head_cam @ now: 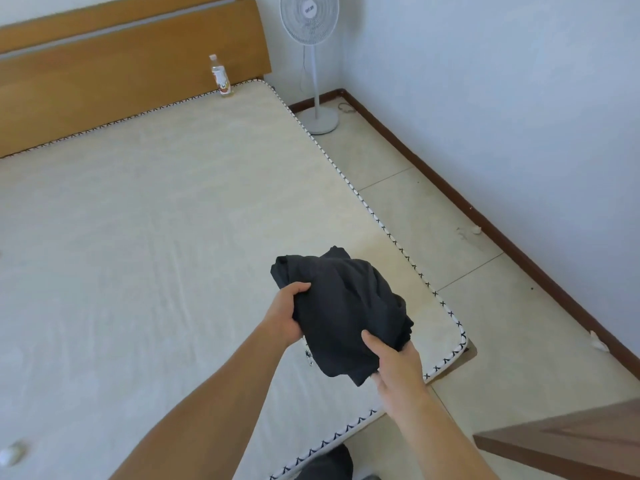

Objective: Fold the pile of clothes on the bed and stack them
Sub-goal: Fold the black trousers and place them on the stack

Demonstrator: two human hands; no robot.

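1. The bed [145, 237] fills the frame from 9 to 12 o'clock; its stitched edge runs from 12 o'clock down to a rounded corner at 4 o'clock, with tiled floor [450, 209] beyond.
2. A bottle [220, 76] stands at the headboard [121, 74], and a fan [313, 60] stands in the room corner at 1 o'clock.
3. A bunched black garment [343, 313] is held above the mattress near that corner.
4. The left hand [282, 318] grips its left side, fingers curled into the cloth.
5. The right hand [398, 368] holds its lower right edge, thumb pressed on top.
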